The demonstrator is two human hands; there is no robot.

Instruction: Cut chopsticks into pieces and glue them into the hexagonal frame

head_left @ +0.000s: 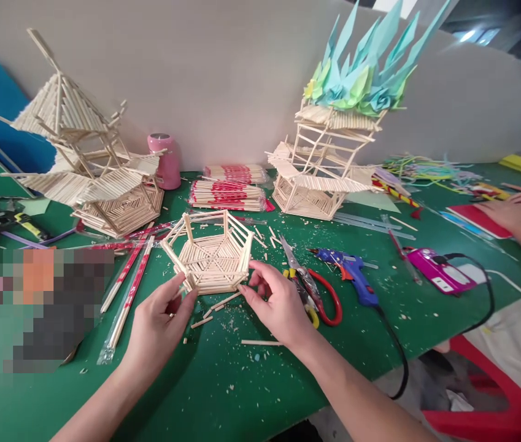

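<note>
A hexagonal frame of wooden sticks (212,258) with a slatted floor and raised rails sits low over the green table (186,393). My left hand (161,316) pinches its near left corner between thumb and fingers. At the near right corner, my right hand (274,298) grips it the same way. Short cut stick pieces (216,307) lie just in front of the frame. Right of my right hand are red-handled scissors (327,298), partly over a yellow-handled tool (312,316). A blue glue gun (350,270) lies farther right with its cord running off the table edge.
Stick pagodas stand at the back left (99,159) and back right (329,159), the latter topped with folded paper (361,67). Between them are bundled chopsticks (227,193) and a pink bottle (165,161). Another person's hand (509,212) rests on a red book (481,218).
</note>
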